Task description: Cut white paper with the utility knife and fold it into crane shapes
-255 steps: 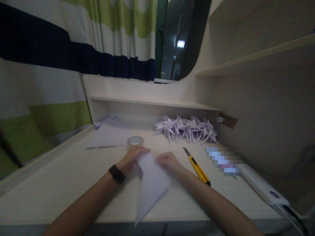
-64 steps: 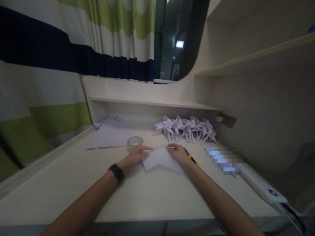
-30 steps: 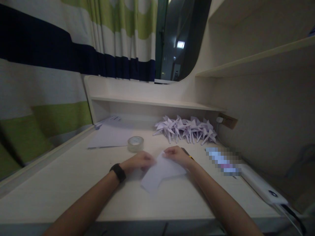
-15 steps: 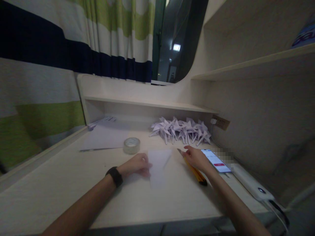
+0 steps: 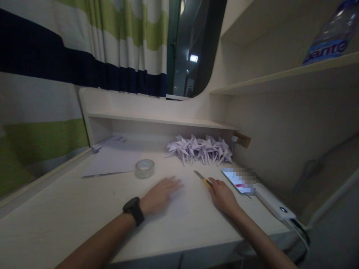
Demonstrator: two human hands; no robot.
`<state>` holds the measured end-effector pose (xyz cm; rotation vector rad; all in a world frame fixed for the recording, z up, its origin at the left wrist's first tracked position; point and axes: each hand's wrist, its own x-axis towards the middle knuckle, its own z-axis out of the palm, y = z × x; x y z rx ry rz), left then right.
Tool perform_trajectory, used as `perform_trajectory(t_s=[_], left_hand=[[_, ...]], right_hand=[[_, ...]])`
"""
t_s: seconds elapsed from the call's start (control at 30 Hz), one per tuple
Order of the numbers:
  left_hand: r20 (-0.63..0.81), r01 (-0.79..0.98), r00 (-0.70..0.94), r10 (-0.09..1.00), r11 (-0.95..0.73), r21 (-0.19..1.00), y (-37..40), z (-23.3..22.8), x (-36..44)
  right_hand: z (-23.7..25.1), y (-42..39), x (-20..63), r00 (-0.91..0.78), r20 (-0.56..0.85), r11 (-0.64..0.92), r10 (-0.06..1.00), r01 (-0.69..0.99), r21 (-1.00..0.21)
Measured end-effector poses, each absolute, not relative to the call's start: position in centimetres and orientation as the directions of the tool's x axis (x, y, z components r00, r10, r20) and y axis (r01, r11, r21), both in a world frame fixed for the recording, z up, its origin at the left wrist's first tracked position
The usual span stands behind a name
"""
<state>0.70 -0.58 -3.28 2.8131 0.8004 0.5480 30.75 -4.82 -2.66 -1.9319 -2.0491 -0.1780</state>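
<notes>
Head camera view: the right hand [image 5: 223, 195] lies over the utility knife [image 5: 203, 178] on the pale counter [image 5: 84, 224], its fingers curled and, as far as shows, gripping the yellow handle. Part of the handle is hidden under the palm. The bare blade slants out ahead of the fingers, its tip toward the back and left. The left hand [image 5: 161, 196] is spread, fingers loosely extended and blurred, beside and partly over a white sheet of paper [image 5: 183, 200]. That sheet lies between the two hands, its edges so faint against the counter that its outline is hard to tell; whether the left fingers touch it is unclear too.

The knife should feel light and rigid, with a handle that looks like hard plastic and offers a secure hold. The handle, well behind the blade, is the only sensible place to take it; the thin blade is probably sharp and could snap if twisted sideways. The paper is likely almost weightless, floppy and easily creased or torn, and may slide on the smooth counter. It would be steadied best with flat fingers pressed near an edge, clear of the blade's line.
</notes>
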Motion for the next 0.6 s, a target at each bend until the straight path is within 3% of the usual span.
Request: perform_trajectory(t_s=[0.1,0.3,0.6], left_hand=[[0.259,0.478,0.822,0.507,-0.862,0.17,-0.5,-4.1,1.4],[0.298,0.533,0.785,0.543,-0.837,0.123,-2.0,-2.3,2.1],[0.363,0.622,0.717,0.595,-0.781,0.052,-3.4,-0.5,2.2]], right_hand=[[-3.1,-5.2,31.0,-0.029,0.337,0.103,0.941,0.974,-0.203],[-3.3,-7.7,30.5,-0.091,0.373,0.222,0.923,0.919,-0.325],[-3.7,-9.1,28.6,-0.233,0.397,0.384,0.888,0.85,-0.361]])
